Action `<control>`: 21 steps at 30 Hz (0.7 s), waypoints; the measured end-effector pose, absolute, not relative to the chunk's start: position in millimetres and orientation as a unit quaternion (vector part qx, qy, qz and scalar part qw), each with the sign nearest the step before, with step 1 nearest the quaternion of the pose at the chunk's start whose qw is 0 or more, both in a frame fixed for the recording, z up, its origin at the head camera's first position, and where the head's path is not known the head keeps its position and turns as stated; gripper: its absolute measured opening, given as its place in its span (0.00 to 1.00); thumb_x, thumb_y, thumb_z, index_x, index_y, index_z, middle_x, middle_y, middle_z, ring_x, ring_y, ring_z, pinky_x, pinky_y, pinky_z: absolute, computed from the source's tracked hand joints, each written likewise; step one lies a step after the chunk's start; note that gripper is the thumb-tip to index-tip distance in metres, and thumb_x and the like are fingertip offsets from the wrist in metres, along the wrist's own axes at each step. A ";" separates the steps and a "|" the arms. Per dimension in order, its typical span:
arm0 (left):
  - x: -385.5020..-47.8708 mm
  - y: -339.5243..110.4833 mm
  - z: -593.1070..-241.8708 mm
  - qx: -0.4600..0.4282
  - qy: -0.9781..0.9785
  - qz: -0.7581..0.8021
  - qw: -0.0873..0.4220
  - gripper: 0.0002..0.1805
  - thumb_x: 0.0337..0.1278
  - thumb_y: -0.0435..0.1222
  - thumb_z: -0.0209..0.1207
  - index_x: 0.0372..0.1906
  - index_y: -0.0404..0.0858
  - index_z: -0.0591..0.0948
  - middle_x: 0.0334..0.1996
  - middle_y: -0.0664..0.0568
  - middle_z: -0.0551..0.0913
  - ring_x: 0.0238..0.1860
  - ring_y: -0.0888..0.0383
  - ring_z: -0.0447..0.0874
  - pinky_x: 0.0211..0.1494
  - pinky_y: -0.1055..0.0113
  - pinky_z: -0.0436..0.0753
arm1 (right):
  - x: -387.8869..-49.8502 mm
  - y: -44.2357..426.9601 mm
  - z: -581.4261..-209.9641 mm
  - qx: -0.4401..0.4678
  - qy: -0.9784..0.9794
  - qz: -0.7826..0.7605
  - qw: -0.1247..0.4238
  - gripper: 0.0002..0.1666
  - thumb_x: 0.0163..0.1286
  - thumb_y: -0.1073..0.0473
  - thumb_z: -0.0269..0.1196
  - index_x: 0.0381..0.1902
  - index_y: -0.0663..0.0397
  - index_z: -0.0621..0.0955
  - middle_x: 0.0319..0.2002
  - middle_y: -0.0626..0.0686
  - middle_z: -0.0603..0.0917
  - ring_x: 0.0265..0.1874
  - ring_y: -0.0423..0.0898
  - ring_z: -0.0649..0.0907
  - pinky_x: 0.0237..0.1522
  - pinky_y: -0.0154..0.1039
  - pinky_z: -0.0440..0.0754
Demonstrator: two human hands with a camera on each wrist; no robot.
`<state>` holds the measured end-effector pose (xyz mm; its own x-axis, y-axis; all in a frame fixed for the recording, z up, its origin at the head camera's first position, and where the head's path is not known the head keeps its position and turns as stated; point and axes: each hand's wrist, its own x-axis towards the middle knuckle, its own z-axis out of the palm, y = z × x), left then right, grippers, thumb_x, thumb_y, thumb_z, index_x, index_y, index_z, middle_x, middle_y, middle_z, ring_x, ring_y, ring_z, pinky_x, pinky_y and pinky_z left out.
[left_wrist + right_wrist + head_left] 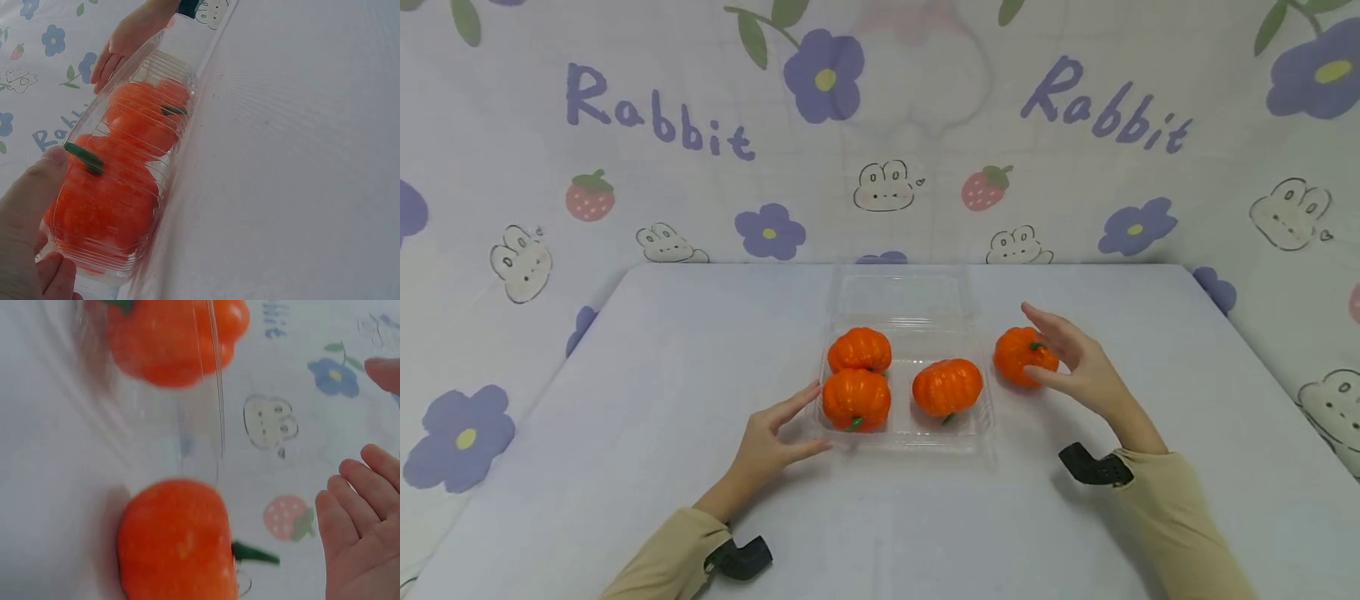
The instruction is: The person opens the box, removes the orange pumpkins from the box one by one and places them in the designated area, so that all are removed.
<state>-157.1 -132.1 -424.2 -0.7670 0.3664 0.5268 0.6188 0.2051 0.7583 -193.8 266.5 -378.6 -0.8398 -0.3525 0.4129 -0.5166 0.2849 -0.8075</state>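
A clear plastic box (925,442) lies on the table with its hinged lid (898,296) folded back. Two toy pumpkins, a rear one (859,348) and a front one (856,402), sit touching on its left side. Another orange pumpkin (947,388) is on its right side. My left hand (763,442) is at the box's left edge, thumb and fingers spread along it; in the left wrist view the thumb (31,194) is by the wall. To the right of the box, my right hand (1086,371) hovers around a loose pumpkin (1017,358), fingers extended, a gap showing in the right wrist view.
A white cloth covers the table (625,400). Behind it hangs a backdrop (917,225) printed with rabbits, flowers and strawberries. Each forearm carries a black wrist mount, the left one (745,558) and the right one (1093,467).
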 end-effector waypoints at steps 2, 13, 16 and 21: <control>-155.8 -133.7 -424.5 -0.319 -0.770 -0.539 0.119 0.35 0.29 0.22 0.70 0.52 0.20 0.71 0.52 0.32 0.71 0.55 0.43 0.69 0.58 0.63 0.67 | -192.4 256.1 -376.5 0.290 -0.798 0.524 0.064 0.39 0.52 0.76 0.63 0.63 0.64 0.63 0.62 0.61 0.64 0.59 0.44 0.66 0.57 0.34 0.64; -156.4 -133.5 -424.6 -0.325 -0.773 -0.531 0.120 0.37 0.27 0.22 0.70 0.53 0.19 0.69 0.52 0.32 0.71 0.54 0.41 0.69 0.57 0.64 0.67 | -187.9 230.6 -385.1 0.345 -0.781 0.521 0.007 0.29 0.54 0.75 0.62 0.56 0.66 0.71 0.57 0.57 0.72 0.57 0.45 0.69 0.56 0.37 0.67; -157.1 -133.3 -424.9 -0.324 -0.773 -0.534 0.115 0.37 0.28 0.22 0.70 0.53 0.19 0.69 0.52 0.33 0.71 0.54 0.41 0.69 0.58 0.64 0.67 | -187.9 226.3 -389.5 0.364 -0.754 0.547 -0.013 0.28 0.54 0.77 0.61 0.55 0.70 0.70 0.57 0.62 0.70 0.59 0.48 0.67 0.57 0.39 0.65; -157.0 -134.2 -425.8 -0.322 -0.772 -0.537 0.109 0.37 0.29 0.22 0.70 0.53 0.20 0.69 0.52 0.33 0.71 0.55 0.42 0.68 0.58 0.65 0.67 | -186.7 219.8 -393.3 0.379 -0.738 0.557 -0.027 0.27 0.54 0.77 0.60 0.54 0.72 0.71 0.57 0.64 0.69 0.59 0.49 0.66 0.58 0.38 0.64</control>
